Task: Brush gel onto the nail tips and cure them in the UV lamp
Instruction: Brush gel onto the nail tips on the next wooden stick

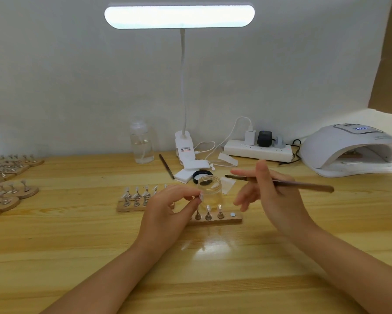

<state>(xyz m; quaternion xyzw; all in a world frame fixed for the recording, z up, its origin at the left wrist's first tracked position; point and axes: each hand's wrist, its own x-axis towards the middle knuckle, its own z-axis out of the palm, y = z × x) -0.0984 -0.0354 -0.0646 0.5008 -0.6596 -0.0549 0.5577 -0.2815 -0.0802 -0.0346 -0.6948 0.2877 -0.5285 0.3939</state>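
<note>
The open glass jar (pixel 209 189) is sitting mid-table with a shallow layer of clear gel in the bottom, its black lid (pixel 201 174) lying just behind it. Further back, a clear pump bottle (pixel 142 143) is holding liquid up to maybe two-thirds. The UV lamp (pixel 349 150) is sitting at the far right with its mouth facing the table, and something small is lying inside (too dim to tell what).

The left hand (pixel 167 211) is pinching one nail tip (pixel 201 197) between thumb and fingertips, right in front of the jar. The right hand (pixel 274 196) is gripping the brush (pixel 278 182) with curled fingers, bristles pointing left above the jar, forefinger sticking out straight.

Counting: the near wooden strip (pixel 233 219) is showing three stands with tips plus one bare magnet (pixel 232 214); the left hand is covering the rest. The strip behind (pixel 131 207) is carrying about eight. A second brush (pixel 166 166) is lying by the desk lamp (pixel 179 17).

More strips are crowding the table's (pixel 77 245) left edge; the near half is giving the forearms plenty of room.
</note>
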